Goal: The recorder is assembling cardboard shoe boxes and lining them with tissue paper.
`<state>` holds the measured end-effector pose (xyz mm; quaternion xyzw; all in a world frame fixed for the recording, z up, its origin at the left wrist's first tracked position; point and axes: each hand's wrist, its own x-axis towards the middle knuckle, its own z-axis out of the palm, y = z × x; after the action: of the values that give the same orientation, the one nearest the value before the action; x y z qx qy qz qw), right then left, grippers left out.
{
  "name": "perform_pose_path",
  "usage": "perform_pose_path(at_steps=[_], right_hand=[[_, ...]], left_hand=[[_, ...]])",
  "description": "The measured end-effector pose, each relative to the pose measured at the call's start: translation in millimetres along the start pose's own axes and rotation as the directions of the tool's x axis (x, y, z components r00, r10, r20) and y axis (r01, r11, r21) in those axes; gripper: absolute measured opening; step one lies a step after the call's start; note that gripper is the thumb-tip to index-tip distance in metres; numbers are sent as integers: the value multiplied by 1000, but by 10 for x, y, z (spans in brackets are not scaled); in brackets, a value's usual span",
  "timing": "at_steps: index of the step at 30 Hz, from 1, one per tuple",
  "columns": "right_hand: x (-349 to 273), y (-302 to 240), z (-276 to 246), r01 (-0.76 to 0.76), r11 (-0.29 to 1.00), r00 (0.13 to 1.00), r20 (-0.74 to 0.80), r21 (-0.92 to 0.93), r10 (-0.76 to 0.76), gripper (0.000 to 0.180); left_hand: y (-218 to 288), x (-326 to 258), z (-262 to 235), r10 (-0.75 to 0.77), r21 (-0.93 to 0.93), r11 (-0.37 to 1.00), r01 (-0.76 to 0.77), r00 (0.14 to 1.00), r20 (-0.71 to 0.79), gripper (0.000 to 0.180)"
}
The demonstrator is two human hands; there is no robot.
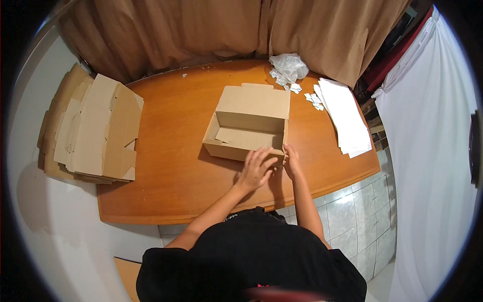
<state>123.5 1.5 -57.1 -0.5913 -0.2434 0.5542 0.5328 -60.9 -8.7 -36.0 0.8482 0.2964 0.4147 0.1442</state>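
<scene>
An open cardboard box [225, 151] stands on the wooden table in front of me, its lid [254, 102] tipped back on the far side. Inside, a loose-looking flap lies at the left end of the bottom. My left hand [255, 171] is at the box's front wall toward the right, its fingers spread and the tips over the upper edge. At the front right corner, my right hand [292, 162] grips the box's side, thumb and fingers around the cardboard. The fingers' inner side is partly hidden.
Flattened cardboard boxes [95, 131] are stacked on the table's left end. White paper sheets [344, 118] lie at the right, near small white pieces [314, 101] and a clear plastic bag [289, 68]. Brown curtains [176, 35] hang behind the table [171, 176].
</scene>
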Motion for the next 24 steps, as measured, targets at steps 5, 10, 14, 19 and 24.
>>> perform_pose_path(at_steps=[5, 10, 14, 19, 24], right_hand=[[306, 4, -378, 90, 996, 994, -71, 15, -89, 60], [534, -42, -682, 139, 990, 988, 68, 32, -141, 48], [640, -108, -821, 176, 979, 982, 81, -104, -168, 46], [708, -400, -1054, 146, 945, 979, -97, -292, -181, 45], [1317, -352, -2002, 339, 768, 739, -351, -544, -575, 38]], left_hand=[[-256, -43, -121, -427, 225, 825, 517, 834, -349, 55], [-473, -4, -136, -691, -119, 700, 704, 627, -358, 58], [-420, 93, 124, -670, -125, 738, 663, 698, -255, 53], [-246, 236, 391, -635, -94, 770, 631, 746, -203, 44], [-94, 481, 551, -647, -81, 762, 642, 753, -119, 29]])
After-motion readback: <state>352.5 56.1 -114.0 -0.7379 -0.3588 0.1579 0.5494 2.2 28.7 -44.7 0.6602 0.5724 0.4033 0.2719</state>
